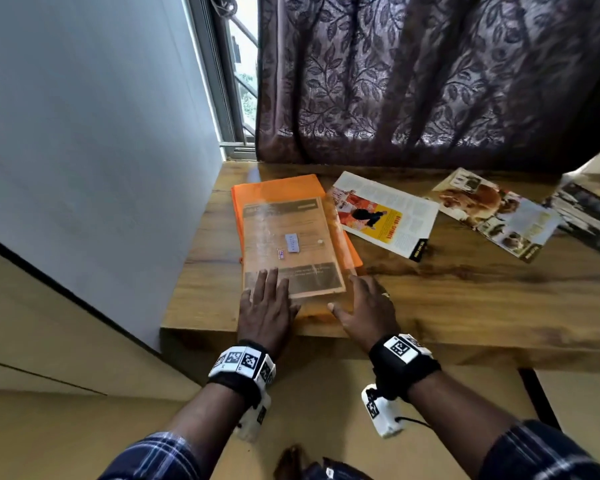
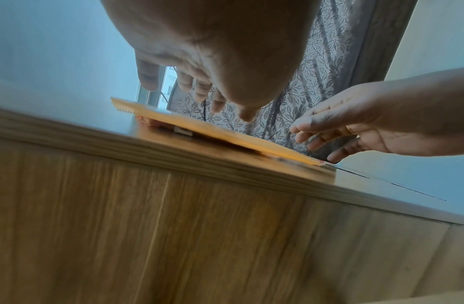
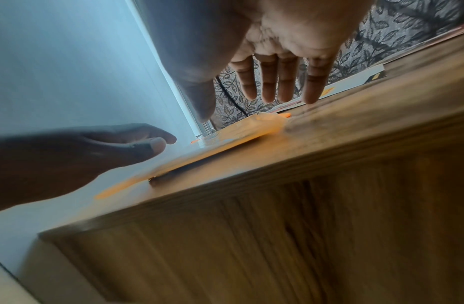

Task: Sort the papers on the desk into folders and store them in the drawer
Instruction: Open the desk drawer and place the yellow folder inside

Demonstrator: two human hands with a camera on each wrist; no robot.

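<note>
Both hands are flat with fingers spread. The left hand (image 1: 265, 306) presses the see-through orange folder (image 1: 291, 244); the right hand (image 1: 366, 306) sits at its 5 o'clock corner. The slippery folder could slide off the desk (image 1: 465, 306) edge.

Blue-and-white plaid sleeves (image 1: 160, 455) on both arms. Black wrist straps (image 1: 404, 372) carry white blocks with black square fiducial markers (image 1: 242, 359). White camera module (image 1: 383, 415) under right wrist, thin black cable (image 1: 414, 421) attached.
</note>
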